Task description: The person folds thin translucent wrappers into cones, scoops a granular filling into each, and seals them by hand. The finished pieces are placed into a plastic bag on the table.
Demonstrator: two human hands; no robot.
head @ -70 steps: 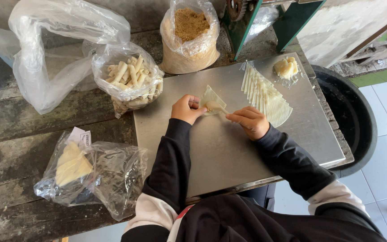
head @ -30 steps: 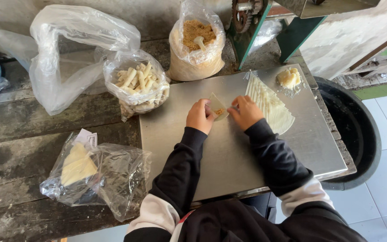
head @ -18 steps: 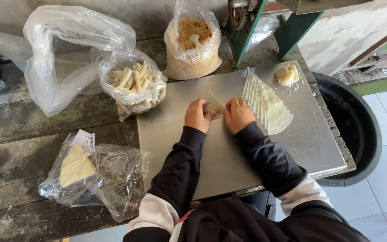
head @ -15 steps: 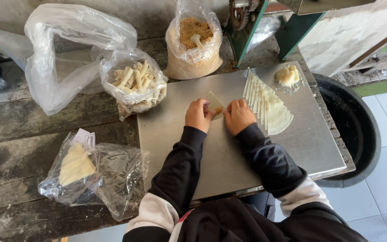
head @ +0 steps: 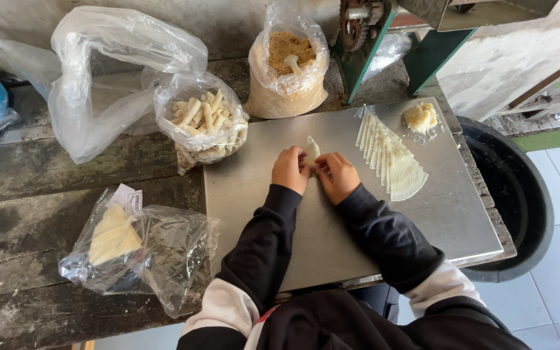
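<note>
Steel-topped bench [head: 422,220]: my left hand [head: 290,170] and right hand [head: 338,176] pinch one wrapper [head: 310,148]; I'd roll evenly, fingers close.

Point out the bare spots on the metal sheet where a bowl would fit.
Bare: the metal sheet left of the left hand, and the near right corner below the fanned wrappers. Crowded: the far edge, by the bag of rolls, crumb bag and filling lump.
</note>
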